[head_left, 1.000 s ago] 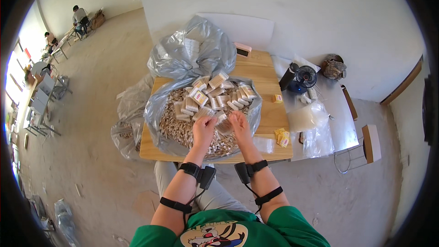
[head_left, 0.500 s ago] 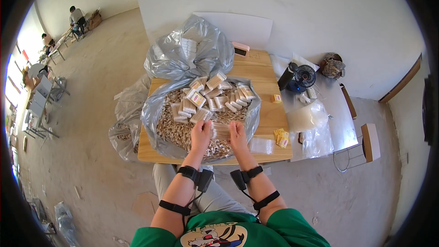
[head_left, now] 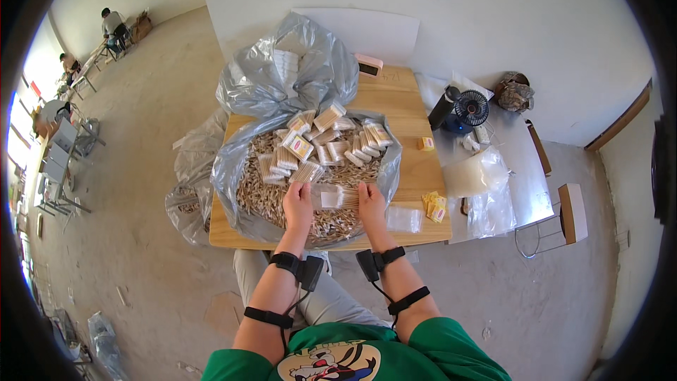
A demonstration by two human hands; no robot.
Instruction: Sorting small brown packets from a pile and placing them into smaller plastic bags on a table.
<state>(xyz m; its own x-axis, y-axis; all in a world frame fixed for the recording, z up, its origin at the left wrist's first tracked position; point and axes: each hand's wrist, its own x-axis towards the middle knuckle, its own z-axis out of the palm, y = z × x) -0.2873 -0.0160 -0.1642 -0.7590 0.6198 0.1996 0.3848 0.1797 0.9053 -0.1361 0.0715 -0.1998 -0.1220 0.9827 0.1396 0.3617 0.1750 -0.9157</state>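
My left hand (head_left: pixel 298 203) pinches a small clear plastic bag (head_left: pixel 323 195) with a pale patch on it. Fingers of my right hand (head_left: pixel 371 202) are closed on a bundle of cotton swabs (head_left: pixel 350 198), whose left end meets the bag's right side. Whether the swabs are inside the bag's mouth, I cannot tell. Below both hands lies a heap of loose cotton swabs (head_left: pixel 268 201) in an opened grey plastic sack (head_left: pixel 229 162). On the heap's far side rest several filled swab packets (head_left: pixel 328 117), one showing a yellow and white card (head_left: pixel 300 147).
Flat clear bags (head_left: pixel 405 219) and yellow cards (head_left: pixel 435 206) lie right of the sack on the wooden table (head_left: pixel 405 116). A second grey sack (head_left: pixel 282 92) stands behind. On the side table are a fan (head_left: pixel 471 107), a dark bottle (head_left: pixel 443 107) and plastic film (head_left: pixel 478 175). People sit far left.
The clear bag now shows between my hands, held by the left, where swabs alone showed before. My hands have spread slightly apart, the left moving left. The view has shifted a little.
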